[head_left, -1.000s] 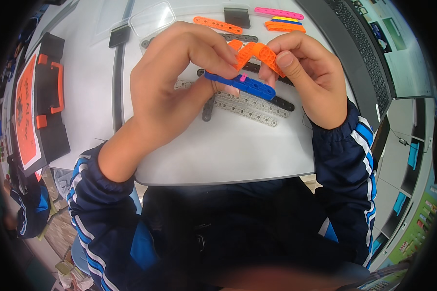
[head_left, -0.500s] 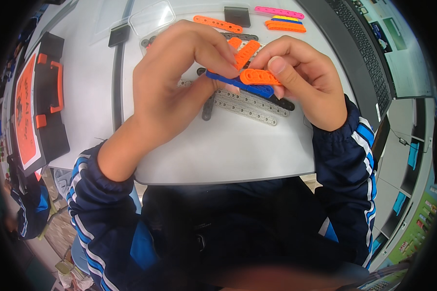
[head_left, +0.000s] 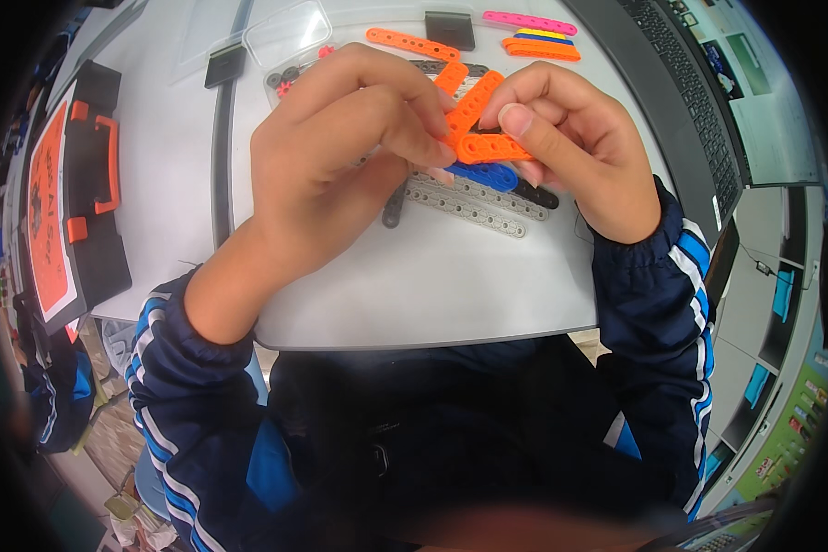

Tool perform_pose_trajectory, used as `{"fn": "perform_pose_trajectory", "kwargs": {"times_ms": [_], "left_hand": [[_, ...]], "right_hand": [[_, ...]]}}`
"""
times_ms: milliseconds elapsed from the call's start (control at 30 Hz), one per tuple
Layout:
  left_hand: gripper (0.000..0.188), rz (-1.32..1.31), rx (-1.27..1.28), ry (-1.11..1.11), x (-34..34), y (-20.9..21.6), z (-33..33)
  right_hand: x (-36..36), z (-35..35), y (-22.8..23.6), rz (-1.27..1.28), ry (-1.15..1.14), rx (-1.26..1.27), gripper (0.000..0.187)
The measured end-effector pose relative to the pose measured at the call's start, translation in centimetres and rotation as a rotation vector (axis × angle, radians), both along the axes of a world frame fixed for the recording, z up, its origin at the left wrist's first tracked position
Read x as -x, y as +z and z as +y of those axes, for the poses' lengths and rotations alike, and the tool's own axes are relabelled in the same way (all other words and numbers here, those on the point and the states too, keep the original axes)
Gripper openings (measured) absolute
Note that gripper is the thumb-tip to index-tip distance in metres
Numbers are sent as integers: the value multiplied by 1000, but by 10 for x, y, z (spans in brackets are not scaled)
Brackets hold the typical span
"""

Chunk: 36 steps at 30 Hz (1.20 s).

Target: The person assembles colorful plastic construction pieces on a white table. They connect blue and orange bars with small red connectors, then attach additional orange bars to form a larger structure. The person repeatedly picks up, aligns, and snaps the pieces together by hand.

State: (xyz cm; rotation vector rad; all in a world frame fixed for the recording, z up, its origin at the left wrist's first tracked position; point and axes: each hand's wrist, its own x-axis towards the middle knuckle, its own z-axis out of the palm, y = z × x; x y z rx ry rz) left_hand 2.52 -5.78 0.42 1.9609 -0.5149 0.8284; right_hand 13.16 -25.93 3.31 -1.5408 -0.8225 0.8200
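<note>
Fingers of the left hand (head_left: 345, 138) are closed in a pinch at the left part of a blue beam (head_left: 489, 176), whose right end projects beyond them; the exact contact is partly hidden. Thumb and fingers of the right hand (head_left: 584, 152) grasp the right end of a lower orange beam (head_left: 495, 147). This beam lies between the 2 hands, above the table (head_left: 432, 304), and meets a diagonal orange beam (head_left: 477, 99) in a V; whether it is joined to the blue beam cannot be told. Below lie perforated grey beams (head_left: 469, 210) and a black beam (head_left: 536, 194). Probable faults: uneven pushing by the 2 hands could twist the V out of angle; a loose left pinch could let the blue beam slip onto the grey beams; the left fingers, covering the meeting point, could conceal misaligned holes.
</note>
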Motion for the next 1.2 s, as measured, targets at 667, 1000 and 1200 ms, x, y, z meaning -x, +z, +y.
{"fn": "perform_pose_trajectory", "kwargs": {"times_ms": [667, 1000, 1200], "left_hand": [[36, 90, 76, 7, 2, -2, -2], [37, 100, 9, -47, 3, -3, -1], [36, 155, -74, -107, 6, 1, 3]], "right_hand": [[-8, -1, -7, 76, 172, 42, 18], [-4, -1, -10, -14, 175, -9, 12], [-7, -1, -13, -58, 163, 10, 11]]}}
